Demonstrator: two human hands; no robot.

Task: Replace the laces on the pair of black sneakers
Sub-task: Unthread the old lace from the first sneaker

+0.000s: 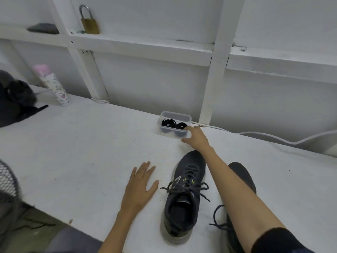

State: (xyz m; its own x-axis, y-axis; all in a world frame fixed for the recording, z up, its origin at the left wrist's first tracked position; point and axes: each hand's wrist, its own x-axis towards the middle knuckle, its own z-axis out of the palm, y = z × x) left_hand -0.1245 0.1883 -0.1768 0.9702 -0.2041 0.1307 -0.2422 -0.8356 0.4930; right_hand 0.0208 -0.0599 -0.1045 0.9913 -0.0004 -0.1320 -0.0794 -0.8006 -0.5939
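Black sneakers sit on the white counter, close to the person. One is in the middle, toe pointing away, with its laces loose. The other sneaker is mostly hidden under the right arm. The left hand lies flat on the counter just beside the middle shoe, fingers spread. The right hand reaches out, fingers nearly straight, touching the clear box by the wall. Rolled black laces lie in the box.
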